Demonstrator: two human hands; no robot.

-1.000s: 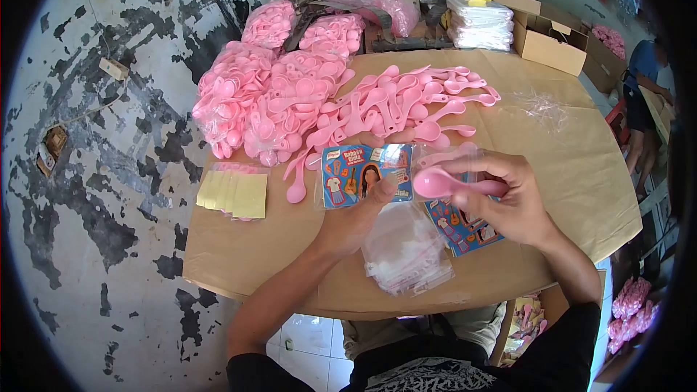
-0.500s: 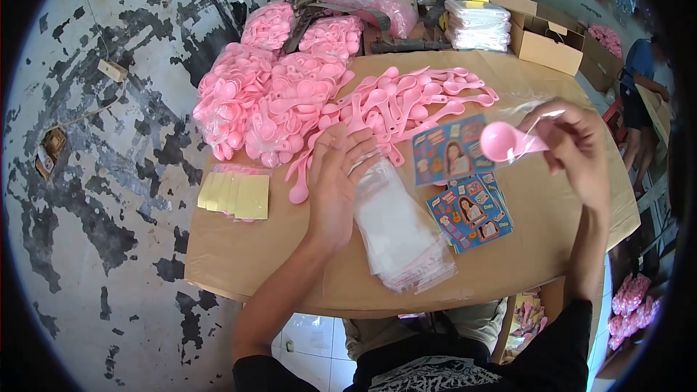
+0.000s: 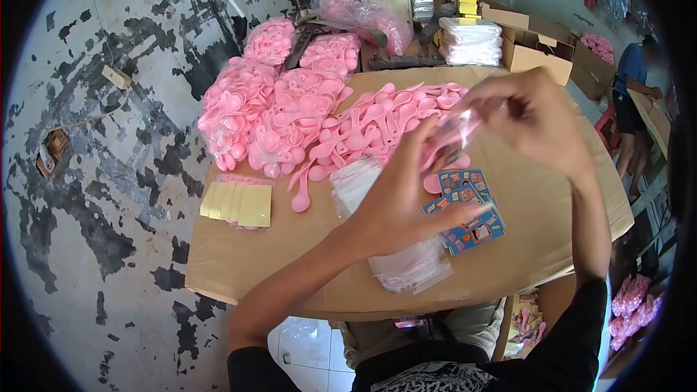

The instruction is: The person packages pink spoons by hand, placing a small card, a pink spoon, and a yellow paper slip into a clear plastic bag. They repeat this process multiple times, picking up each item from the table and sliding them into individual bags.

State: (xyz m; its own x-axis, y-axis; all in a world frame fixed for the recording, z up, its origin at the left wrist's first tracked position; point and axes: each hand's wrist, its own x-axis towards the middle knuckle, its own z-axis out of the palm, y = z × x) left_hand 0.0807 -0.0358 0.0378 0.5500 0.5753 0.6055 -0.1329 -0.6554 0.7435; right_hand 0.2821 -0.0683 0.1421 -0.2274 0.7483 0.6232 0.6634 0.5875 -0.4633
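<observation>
Grip, right hand: fingertips pressed together on the upper edge of a clear pouch, held in the air above the tabletop.

Grip, left hand: fingers stretched up to the lower end of the pouch and touching it. Motion blur hides whether they are pinching it.

Contents: pink shows through the film, probably a spoon, but the blur prevents certainty.

Beneath the hands: sticker cards in a small fanned stack, just beside a stack of empty pouches.

Behind: loose pink spoons heaped across the far half of the tabletop.

At left: yellow slips, well apart from the hands.

At far right: another person, not involved.

Handling note (judgement): the film looks thin and slippery, so it seems best to pinch it close to the mouth. One hand should hold that edge taut while the other steadies the bottom. Keeping the pouch over the tabletop means anything that slips lands on the card stack, not the floor. Light pressure only should avoid creasing the card inside.
</observation>
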